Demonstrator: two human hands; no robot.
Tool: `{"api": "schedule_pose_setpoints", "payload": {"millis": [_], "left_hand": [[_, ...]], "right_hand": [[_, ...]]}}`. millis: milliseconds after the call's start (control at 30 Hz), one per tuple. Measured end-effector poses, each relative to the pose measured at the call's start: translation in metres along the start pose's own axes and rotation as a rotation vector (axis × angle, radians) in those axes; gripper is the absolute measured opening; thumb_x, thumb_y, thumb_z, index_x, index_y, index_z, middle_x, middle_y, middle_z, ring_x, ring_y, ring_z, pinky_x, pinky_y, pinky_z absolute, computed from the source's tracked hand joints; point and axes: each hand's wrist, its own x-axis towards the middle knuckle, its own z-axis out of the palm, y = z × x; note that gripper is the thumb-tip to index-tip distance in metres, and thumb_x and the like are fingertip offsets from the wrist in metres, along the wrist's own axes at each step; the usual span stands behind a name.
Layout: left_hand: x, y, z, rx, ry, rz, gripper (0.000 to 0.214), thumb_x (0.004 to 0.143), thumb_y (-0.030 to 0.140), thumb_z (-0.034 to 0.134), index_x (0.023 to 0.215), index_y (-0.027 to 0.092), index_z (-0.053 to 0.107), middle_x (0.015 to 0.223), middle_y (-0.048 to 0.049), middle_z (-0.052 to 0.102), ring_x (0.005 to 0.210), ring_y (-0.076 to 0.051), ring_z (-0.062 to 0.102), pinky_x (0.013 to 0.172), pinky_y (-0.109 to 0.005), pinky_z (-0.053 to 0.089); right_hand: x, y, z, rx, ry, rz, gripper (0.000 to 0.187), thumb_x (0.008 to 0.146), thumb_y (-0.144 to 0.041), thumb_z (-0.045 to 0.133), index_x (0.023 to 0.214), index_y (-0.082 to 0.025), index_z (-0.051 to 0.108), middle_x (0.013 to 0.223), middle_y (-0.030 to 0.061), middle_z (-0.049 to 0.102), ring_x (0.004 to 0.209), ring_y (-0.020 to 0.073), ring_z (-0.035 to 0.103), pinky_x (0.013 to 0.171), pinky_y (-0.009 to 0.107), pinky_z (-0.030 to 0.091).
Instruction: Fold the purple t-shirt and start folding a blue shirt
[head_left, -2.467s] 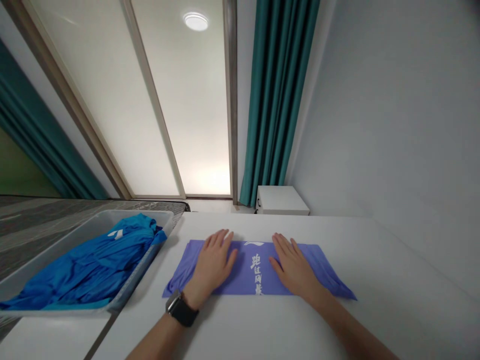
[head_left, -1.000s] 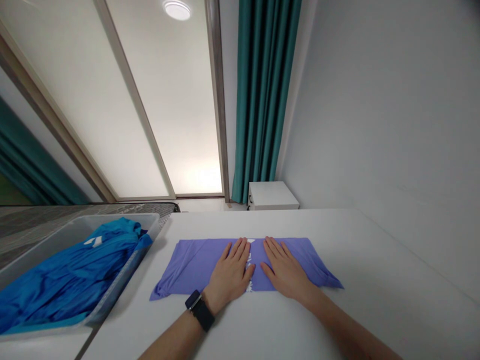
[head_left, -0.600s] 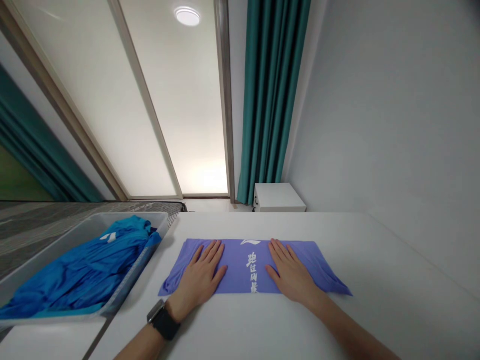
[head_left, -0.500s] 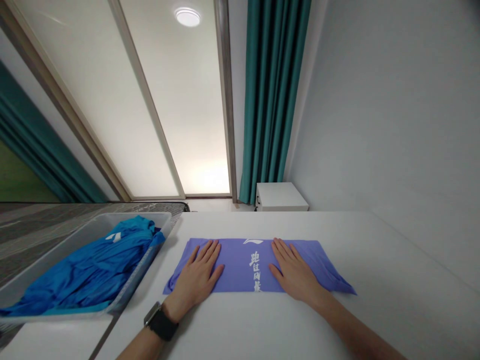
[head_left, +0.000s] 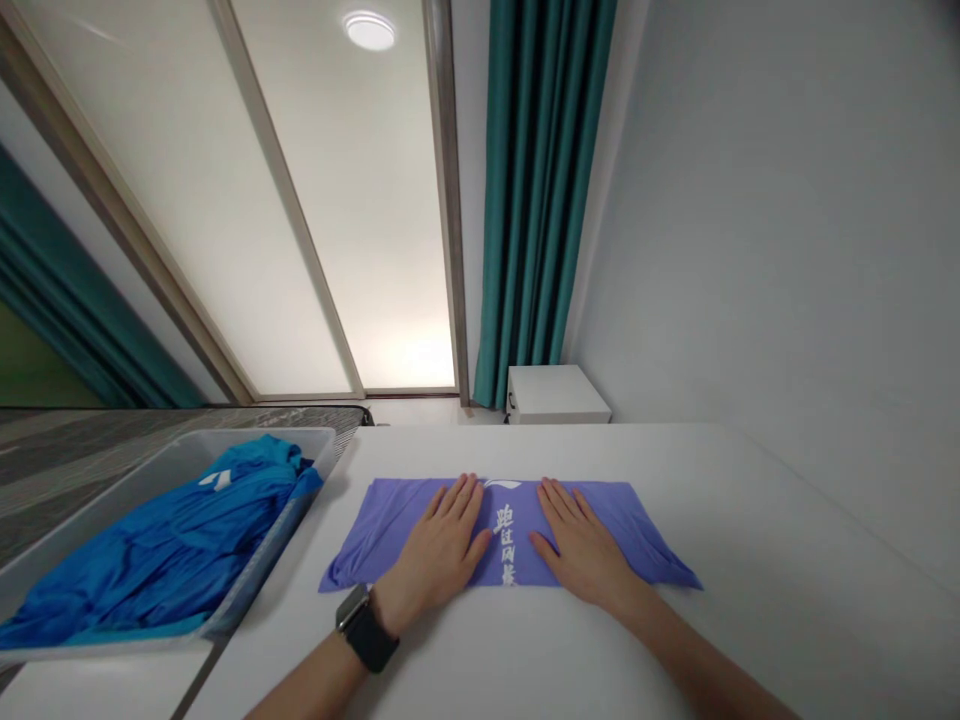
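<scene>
Our fingers (head_left: 466,497) lie straight and flat, grasping nothing. With the left hand (head_left: 442,550) and the right hand (head_left: 589,552) we rest palm-down on the purple cloth (head_left: 517,515), one either side of its white lettering (head_left: 504,540), fingertips near the far edge and wrists over the near one. Spread like this, our weight seems meant to keep the cloth flat and even about its middle, where it looks smoothest; out towards the ends it is creased, and both near corners flare outward. On our left wrist sits a dark watch (head_left: 367,628), just short of the cloth, so it hardly seems likely to snag. Beneath everything is the white table (head_left: 480,665), whose broad top gives us a firm surface to press against. To our left, apart from the cloth, a pale plastic tub (head_left: 274,562) holds rumpled blue clothes (head_left: 172,540), some draped over its right rim; it takes up that side, probably set there to be within reach yet outside our working area. Past the table's far edge stand a small white cabinet (head_left: 559,395) and a green curtain (head_left: 547,200), with frosted doors (head_left: 367,220) to its left. On our right, the plain wall (head_left: 780,220) limits that side.
</scene>
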Motion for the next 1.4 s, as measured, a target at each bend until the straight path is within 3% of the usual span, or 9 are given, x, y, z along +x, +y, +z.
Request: {"api": "schedule_pose_setpoints", "payload": {"millis": [167, 300, 700, 900, 1033, 1233, 1400], "left_hand": [[0.010, 0.025, 0.020, -0.042, 0.011, 0.153, 0.063, 0.100, 0.051, 0.034, 0.152, 0.017, 0.029, 0.158, -0.0115, 0.031, 0.146, -0.024, 0.027, 0.119, -0.045, 0.026], [0.006, 0.024, 0.027, -0.056, 0.031, 0.172, 0.066, 0.099, 0.055, 0.035, 0.153, 0.017, 0.028, 0.158, -0.0120, 0.031, 0.146, -0.024, 0.027, 0.120, -0.045, 0.023], [0.005, 0.024, 0.025, -0.056, 0.044, 0.189, 0.072, 0.096, 0.061, 0.037, 0.152, 0.016, 0.030, 0.157, -0.0129, 0.032, 0.146, -0.026, 0.029, 0.119, -0.047, 0.023], [0.007, 0.004, 0.015, -0.096, 0.061, 0.094, 0.060, 0.102, 0.050, 0.029, 0.153, 0.019, 0.028, 0.156, -0.0099, 0.037, 0.144, -0.022, 0.034, 0.118, -0.045, 0.027], [0.003, -0.013, 0.019, -0.049, 0.077, 0.070, 0.058, 0.102, 0.051, 0.030, 0.150, 0.018, 0.035, 0.154, -0.0120, 0.038, 0.143, -0.025, 0.034, 0.117, -0.049, 0.029], [0.002, -0.016, 0.022, -0.003, 0.038, 0.076, 0.060, 0.102, 0.052, 0.028, 0.149, 0.017, 0.036, 0.155, -0.0120, 0.037, 0.145, -0.025, 0.031, 0.117, -0.048, 0.029], [0.002, -0.018, 0.024, -0.014, 0.059, 0.083, 0.060, 0.101, 0.053, 0.029, 0.151, 0.019, 0.035, 0.156, -0.0110, 0.036, 0.145, -0.025, 0.031, 0.118, -0.048, 0.027]], "right_hand": [[0.000, -0.001, 0.002, 0.011, 0.007, 0.003, 0.067, 0.097, -0.047, 0.033, 0.150, -0.007, 0.034, 0.158, 0.0138, 0.025, 0.147, 0.0262, 0.022, 0.120, 0.047, 0.017], [0.001, 0.000, 0.004, 0.019, 0.012, 0.004, 0.068, 0.096, -0.048, 0.034, 0.151, -0.007, 0.033, 0.159, 0.0137, 0.025, 0.147, 0.0262, 0.021, 0.120, 0.047, 0.017], [0.001, -0.001, -0.002, 0.016, -0.015, 0.008, 0.069, 0.096, -0.048, 0.035, 0.151, -0.006, 0.031, 0.159, 0.0138, 0.025, 0.147, 0.0262, 0.020, 0.120, 0.046, 0.017], [-0.001, -0.001, -0.002, 0.001, -0.012, 0.004, 0.068, 0.098, -0.049, 0.032, 0.151, -0.007, 0.032, 0.159, 0.0134, 0.024, 0.148, 0.0259, 0.020, 0.120, 0.046, 0.017], [-0.002, 0.003, -0.003, -0.001, -0.019, 0.001, 0.069, 0.098, -0.052, 0.030, 0.152, -0.008, 0.032, 0.159, 0.0132, 0.025, 0.147, 0.0263, 0.021, 0.120, 0.046, 0.017], [-0.003, 0.026, -0.009, -0.032, -0.030, 0.065, 0.067, 0.099, -0.052, 0.028, 0.151, -0.009, 0.035, 0.158, 0.0140, 0.028, 0.147, 0.0268, 0.022, 0.121, 0.048, 0.017], [-0.006, 0.046, -0.017, -0.011, -0.054, -0.037, 0.063, 0.100, -0.051, 0.028, 0.151, -0.015, 0.034, 0.158, 0.0121, 0.028, 0.147, 0.0238, 0.022, 0.120, 0.047, 0.019]]}}
